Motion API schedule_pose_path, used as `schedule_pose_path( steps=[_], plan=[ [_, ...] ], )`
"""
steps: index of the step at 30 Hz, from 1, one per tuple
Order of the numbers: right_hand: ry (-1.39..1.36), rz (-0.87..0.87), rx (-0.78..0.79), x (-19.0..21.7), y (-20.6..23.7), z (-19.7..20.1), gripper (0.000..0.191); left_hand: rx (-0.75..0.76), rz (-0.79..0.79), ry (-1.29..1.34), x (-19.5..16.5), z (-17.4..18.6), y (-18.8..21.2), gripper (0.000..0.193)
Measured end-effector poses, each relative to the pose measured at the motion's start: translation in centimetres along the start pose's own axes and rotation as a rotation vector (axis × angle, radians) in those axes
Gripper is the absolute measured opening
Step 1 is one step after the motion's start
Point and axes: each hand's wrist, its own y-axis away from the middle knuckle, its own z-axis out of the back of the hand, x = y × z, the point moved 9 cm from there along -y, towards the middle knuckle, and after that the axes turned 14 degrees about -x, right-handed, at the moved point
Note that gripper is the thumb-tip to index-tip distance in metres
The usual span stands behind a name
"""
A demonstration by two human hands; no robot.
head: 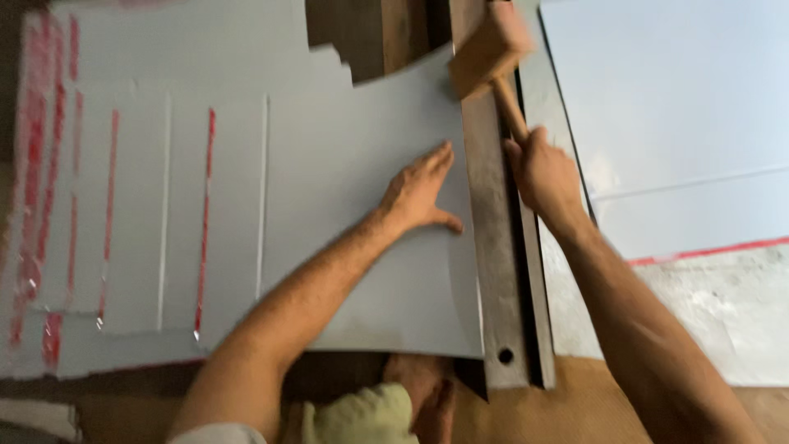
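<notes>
The person is working a grey metal sheet [362, 205] against a long steel angle bar [493, 247] that is running away from the body along the sheet's right edge; the left hand [419, 193] is lying flat on the sheet with fingers spread and palm down, pressing it just beside the bar, gripping nothing; the right hand [546, 177] is wrapping closed around the handle of a wooden mallet [491, 49], whose block head is hanging over the far end of the bar, near the sheet's upper right corner; whether the head is touching the metal is not clear, since the frame is blurring there. As a judgement of progress, the sheet's right edge is already sitting along the bar and seems to be curving slightly upward near the bottom corner, which suggests that the edge is partly dressed; the mallet is standing at the far end, so the stretch of edge nearer the body, down toward the hole in the bar, is looking like the part left to work. More grey sheets with red-striped edges [107, 205] are lying to the left, overlapping one another; a pale panel [674, 107] is lying to the right of the bar, well clear of both hands; a bare foot [427, 395] is showing below the sheet.
</notes>
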Motion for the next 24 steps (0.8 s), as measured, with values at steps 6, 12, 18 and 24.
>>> schedule_pose_path(
  steps=[6,12,18,24],
  plan=[
    [0.042,-0.096,0.212,-1.3,3.9,0.8,0.037,-0.138,-0.060,0.102,0.3,0.6,0.4,0.149],
    [-0.018,-0.126,0.067,-0.9,6.0,4.2,0.037,0.048,0.044,-0.053,0.4,0.0,0.8,0.157],
    [0.063,-0.269,0.111,-1.3,9.2,6.0,0.035,0.094,0.069,-0.110,0.6,0.1,1.1,0.155],
    [0.130,-0.220,0.220,-1.4,12.5,7.5,0.032,0.051,0.068,-0.113,0.4,0.3,1.2,0.152]
  ],
)
